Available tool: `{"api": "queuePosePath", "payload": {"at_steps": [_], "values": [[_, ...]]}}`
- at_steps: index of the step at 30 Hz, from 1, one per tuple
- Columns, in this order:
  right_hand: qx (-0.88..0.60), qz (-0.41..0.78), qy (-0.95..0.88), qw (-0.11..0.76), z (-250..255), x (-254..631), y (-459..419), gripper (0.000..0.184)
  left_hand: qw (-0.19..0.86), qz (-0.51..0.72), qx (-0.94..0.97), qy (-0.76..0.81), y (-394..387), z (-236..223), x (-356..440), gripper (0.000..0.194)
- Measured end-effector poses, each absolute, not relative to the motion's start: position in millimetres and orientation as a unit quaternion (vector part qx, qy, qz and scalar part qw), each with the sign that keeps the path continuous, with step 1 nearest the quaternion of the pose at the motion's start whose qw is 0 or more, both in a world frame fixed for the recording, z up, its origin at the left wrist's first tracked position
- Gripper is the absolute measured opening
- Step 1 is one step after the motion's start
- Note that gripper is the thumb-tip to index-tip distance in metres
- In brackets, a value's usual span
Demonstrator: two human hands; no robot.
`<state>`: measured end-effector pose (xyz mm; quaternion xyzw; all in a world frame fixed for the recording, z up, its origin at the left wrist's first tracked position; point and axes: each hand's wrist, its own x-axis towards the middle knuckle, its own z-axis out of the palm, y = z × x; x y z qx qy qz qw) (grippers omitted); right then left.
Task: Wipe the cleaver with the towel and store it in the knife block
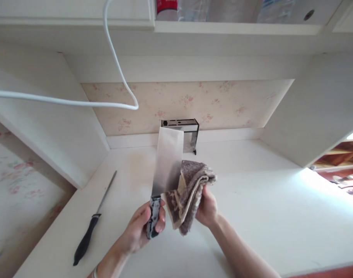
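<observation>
My left hand [140,227] is wrapped round the worn black handle of a cleaver [168,162], whose wide blade points up and away from me. In my right hand [207,206] is a folded brown and beige towel [189,197]. The towel lies against the lower right part of the blade and covers some of its edge. Both are held above the white counter [251,216]. To the left, a sharpening steel [92,227] with a black handle rests on the counter.
A knife block [190,137] with a black and silver top stands at the back wall, partly behind the blade. A white cable [63,101] hangs across the upper left. Overhead, a cabinet shelf [237,28] holds bottles. Side panels flank the counter.
</observation>
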<state>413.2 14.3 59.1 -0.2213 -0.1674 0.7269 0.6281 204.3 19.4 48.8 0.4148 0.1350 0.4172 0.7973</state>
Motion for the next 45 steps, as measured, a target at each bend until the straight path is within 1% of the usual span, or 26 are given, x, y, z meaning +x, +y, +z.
{"api": "queuePosePath", "payload": {"at_steps": [2, 3, 8, 12, 16, 19, 22, 24, 25, 27, 30, 32, 35, 37, 40, 45], "values": [[-0.228, 0.741, -0.215, 0.594, 61, 395, 8, 0.044, 0.820, 0.387, 0.393, 0.149, 17, 46, 210, 0.030], [-0.241, 0.736, -0.230, 0.590, 62, 388, 6, 0.042, 0.828, 0.371, 0.388, 0.160, 16, 44, 213, 0.029], [-0.335, 0.660, -0.221, 0.636, 67, 380, 4, 0.029, 0.834, 0.339, 0.394, 0.186, 15, 41, 221, 0.028], [-0.357, 0.627, -0.215, 0.658, 65, 390, 9, 0.028, 0.842, 0.347, 0.380, 0.160, 18, 44, 226, 0.031], [-0.361, 0.602, -0.203, 0.683, 65, 407, 17, 0.032, 0.850, 0.350, 0.364, 0.151, 20, 45, 223, 0.026], [-0.358, 0.575, -0.150, 0.720, 67, 432, 26, 0.035, 0.845, 0.352, 0.375, 0.144, 22, 43, 213, 0.031], [-0.336, 0.567, -0.080, 0.747, 66, 464, 33, 0.025, 0.826, 0.374, 0.401, 0.136, 25, 43, 202, 0.030], [-0.315, 0.573, -0.070, 0.753, 64, 481, 35, 0.020, 0.810, 0.381, 0.423, 0.139, 26, 45, 199, 0.030], [-0.305, 0.577, -0.075, 0.754, 63, 488, 36, 0.020, 0.802, 0.378, 0.438, 0.147, 27, 47, 199, 0.030], [-0.286, 0.574, -0.085, 0.763, 63, 497, 35, 0.021, 0.776, 0.373, 0.476, 0.179, 26, 50, 202, 0.028], [-0.251, 0.527, -0.084, 0.807, 66, 508, 29, 0.023, 0.714, 0.374, 0.537, 0.250, 23, 52, 209, 0.024], [-0.215, 0.499, -0.095, 0.834, 69, 516, 22, 0.028, 0.671, 0.372, 0.567, 0.300, 21, 50, 216, 0.024], [-0.169, 0.477, -0.131, 0.852, 71, 524, 14, 0.038, 0.606, 0.346, 0.609, 0.378, 17, 48, 228, 0.028], [-0.162, 0.474, -0.147, 0.853, 69, 524, 11, 0.039, 0.557, 0.321, 0.641, 0.420, 16, 49, 237, 0.030], [-0.180, 0.501, -0.154, 0.832, 67, 519, 12, 0.039, 0.479, 0.287, 0.690, 0.461, 16, 54, 250, 0.031], [-0.199, 0.553, -0.148, 0.795, 67, 507, 12, 0.041, 0.354, 0.240, 0.748, 0.507, 20, 52, 268, 0.026]]}}
